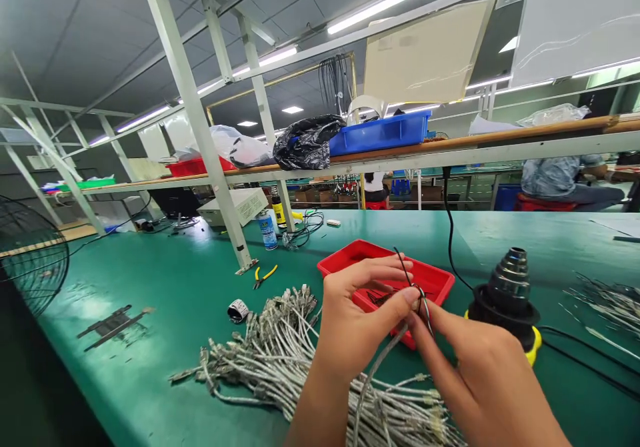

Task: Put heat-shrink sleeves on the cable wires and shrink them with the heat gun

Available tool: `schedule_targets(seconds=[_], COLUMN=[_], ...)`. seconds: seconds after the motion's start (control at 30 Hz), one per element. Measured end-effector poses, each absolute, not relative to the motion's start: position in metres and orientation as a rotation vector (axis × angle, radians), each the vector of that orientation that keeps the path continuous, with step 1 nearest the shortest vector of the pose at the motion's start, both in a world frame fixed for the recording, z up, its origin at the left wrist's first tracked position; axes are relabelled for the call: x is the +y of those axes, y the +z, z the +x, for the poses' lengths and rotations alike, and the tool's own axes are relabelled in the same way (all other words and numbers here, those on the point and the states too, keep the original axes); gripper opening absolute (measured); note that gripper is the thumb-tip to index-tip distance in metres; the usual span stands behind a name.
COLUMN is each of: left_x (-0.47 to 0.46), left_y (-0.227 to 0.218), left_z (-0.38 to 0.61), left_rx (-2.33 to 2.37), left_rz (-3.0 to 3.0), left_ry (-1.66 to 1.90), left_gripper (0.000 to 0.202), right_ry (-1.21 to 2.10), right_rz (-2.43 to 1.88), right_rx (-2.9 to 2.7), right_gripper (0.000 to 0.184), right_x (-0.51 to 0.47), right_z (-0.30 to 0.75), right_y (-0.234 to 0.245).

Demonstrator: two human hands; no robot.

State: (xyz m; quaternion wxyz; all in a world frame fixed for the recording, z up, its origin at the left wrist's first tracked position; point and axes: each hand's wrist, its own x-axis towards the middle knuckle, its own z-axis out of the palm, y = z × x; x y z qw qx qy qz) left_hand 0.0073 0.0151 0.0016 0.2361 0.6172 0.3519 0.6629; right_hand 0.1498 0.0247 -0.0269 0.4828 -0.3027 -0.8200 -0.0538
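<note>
My left hand (350, 320) and right hand (480, 373) meet over the near edge of the red tray (440, 277), both pinched narrow on the stripped end of one grey cable (373, 373). My left thumb and forefinger clamp the cable where the jacket ends; my right fingertips close on the thin dark wires (407, 273) that rise up and away from the pinch toward the tray. The cable's long axis runs from my fingertips down toward me, between my wrists, so both hands are equally near to it. The bundle of grey cables (270, 353) lies below and left of my left fingers. The black stepped cone tool (507, 287) stands right of my right fingers, apart from them.
</note>
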Motion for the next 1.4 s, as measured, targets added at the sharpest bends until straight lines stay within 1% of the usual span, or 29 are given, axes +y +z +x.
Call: schedule_targets(seconds=[0.1,0.2,0.3,0.43,0.53,0.63,0.73,0.83,0.93,1.07,1.23,1.3,1.4], left_x=[0.01,0.006,0.006,0.01,0.012,0.014,0.014,0.011,0.006,0.004,0.004,0.003,0.002], left_y=[0.004,0.006,0.007,0.008,0.007,0.003,0.0,0.0,0.0,0.002,0.006,0.008,0.01], left_z=[0.003,-0.001,-0.001,0.004,0.008,0.01,0.009,0.01,0.014,0.022,0.022,0.021,0.018], left_rx=[1.009,1.044,1.089,1.034,0.966,0.884,0.874,0.843,0.875,1.06,1.051,1.042,1.041], left_rz=[1.826,1.863,1.791,1.621,1.518,1.505,1.566,1.669,1.73,1.864,1.952,1.947,1.968], left_ry=[1.757,1.523,1.336,1.369,1.412,1.363,1.374,1.365,1.317,1.428,1.284,1.241,1.196], left_gripper=[0.012,0.014,0.013,0.008,0.009,0.017,0.024,0.03,0.03,0.018,0.026,0.029,0.03], right_ry=[-0.384,-0.527,-0.581,-0.541,-0.29,0.172,0.561,0.725,0.701,0.53,0.461,0.386,0.31], right_rz=[-0.782,-0.867,-0.925,-0.937,-0.873,-0.78,-0.721,-0.731,-0.689,-0.73,-0.735,-0.712,-0.695], right_rx=[-1.964,-1.889,-1.848,-1.831,-1.878,-1.958,-1.971,-1.875,-1.893,-2.009,-2.099,-2.029,-1.912], right_gripper=[0.036,0.037,0.042,0.048,0.045,0.036,0.034,0.031,0.033,0.04,0.04,0.036,0.036], right_x=[0.022,0.019,0.018,0.019,0.023,0.027,0.027,0.024,0.023,0.027,0.029,0.028,0.026], right_z=[0.149,0.151,0.151,0.151,0.155,0.164,0.173,0.179,0.18,0.178,0.181,0.184,0.187], right_y=[-0.028,-0.027,-0.024,-0.02,-0.018,-0.016,-0.013,-0.011,-0.009,-0.009,-0.017,-0.022,-0.022])
